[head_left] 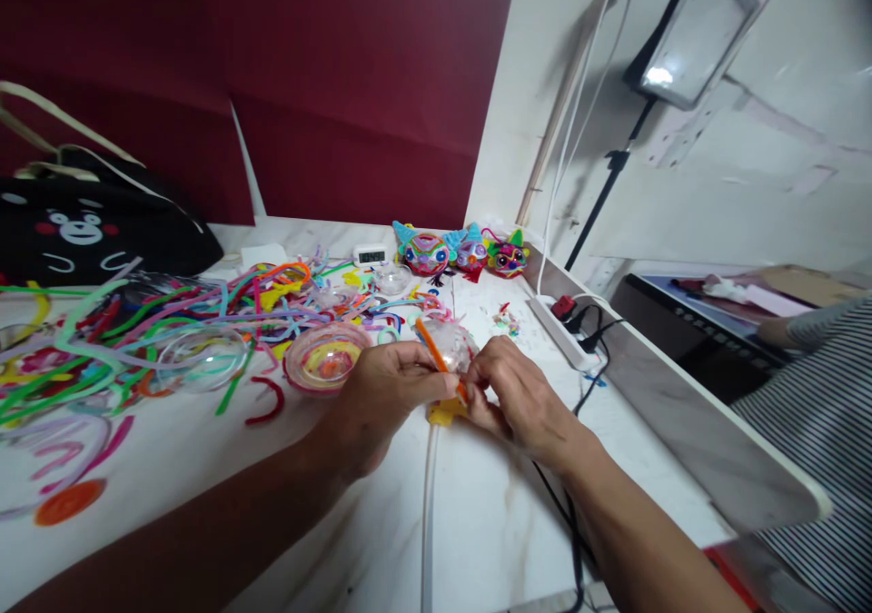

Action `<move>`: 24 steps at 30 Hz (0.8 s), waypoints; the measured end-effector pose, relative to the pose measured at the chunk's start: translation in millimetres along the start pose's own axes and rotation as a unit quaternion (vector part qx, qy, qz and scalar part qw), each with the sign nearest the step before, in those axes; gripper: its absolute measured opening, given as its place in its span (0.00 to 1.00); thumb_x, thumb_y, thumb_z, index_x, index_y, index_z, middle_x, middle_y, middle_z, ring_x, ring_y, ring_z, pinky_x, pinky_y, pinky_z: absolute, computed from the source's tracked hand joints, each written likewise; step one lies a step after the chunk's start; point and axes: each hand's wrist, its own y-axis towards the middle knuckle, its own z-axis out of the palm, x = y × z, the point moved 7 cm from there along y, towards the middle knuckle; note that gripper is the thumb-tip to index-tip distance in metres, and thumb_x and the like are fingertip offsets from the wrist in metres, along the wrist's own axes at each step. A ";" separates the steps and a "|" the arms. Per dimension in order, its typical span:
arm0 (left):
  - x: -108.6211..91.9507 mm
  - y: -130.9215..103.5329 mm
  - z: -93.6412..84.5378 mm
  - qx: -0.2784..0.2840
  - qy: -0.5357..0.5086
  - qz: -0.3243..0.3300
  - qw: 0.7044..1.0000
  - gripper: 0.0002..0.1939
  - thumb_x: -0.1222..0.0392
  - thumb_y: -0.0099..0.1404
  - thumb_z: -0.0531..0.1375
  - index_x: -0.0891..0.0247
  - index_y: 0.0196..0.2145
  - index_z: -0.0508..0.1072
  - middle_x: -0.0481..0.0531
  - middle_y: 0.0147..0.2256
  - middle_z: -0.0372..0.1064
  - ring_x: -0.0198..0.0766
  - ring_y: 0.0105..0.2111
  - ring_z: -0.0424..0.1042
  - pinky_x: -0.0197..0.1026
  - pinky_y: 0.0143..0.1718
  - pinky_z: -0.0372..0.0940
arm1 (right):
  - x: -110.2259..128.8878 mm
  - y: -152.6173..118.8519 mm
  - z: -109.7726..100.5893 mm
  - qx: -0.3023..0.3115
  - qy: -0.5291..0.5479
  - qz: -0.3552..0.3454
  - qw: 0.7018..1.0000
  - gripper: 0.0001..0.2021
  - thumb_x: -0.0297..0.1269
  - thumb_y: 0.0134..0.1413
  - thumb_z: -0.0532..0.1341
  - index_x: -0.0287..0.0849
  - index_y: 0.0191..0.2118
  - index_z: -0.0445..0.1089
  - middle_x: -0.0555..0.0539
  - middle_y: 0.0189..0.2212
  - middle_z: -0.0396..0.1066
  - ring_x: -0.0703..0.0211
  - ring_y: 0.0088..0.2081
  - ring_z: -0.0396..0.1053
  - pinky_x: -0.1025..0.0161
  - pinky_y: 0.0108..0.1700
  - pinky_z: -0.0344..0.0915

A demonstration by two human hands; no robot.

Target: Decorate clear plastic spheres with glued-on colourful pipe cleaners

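Above the white table, my left hand pinches an orange pipe cleaner between thumb and fingers. My right hand is closed at its lower end, fingertips pressed together near the left thumb. The strip slants up and to the left. Just behind it lies a clear, crinkled plastic piece, partly covered by the hands. Under my fingers a yellow tool with a white cord shows in part; it looks like a glue gun. Left of my left hand sits a clear round dish with pink and yellow rings.
Many coloured pipe cleaners cover the left side. Several decorated animal heads and a small digital clock stand at the back. A power strip lies by the right ledge. Another person's striped sleeve is at far right.
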 end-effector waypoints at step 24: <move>-13.2 -0.8 -4.5 -0.027 0.011 0.007 1.000 0.06 0.67 0.43 0.68 0.66 0.23 0.76 0.46 0.21 0.74 0.32 0.24 0.71 0.33 0.29 0.64 | -10.3 -2.9 -2.6 -0.029 0.078 0.064 0.994 0.05 0.28 0.63 0.58 0.43 0.42 0.63 0.47 0.31 0.69 0.59 0.32 0.67 0.61 0.33 0.67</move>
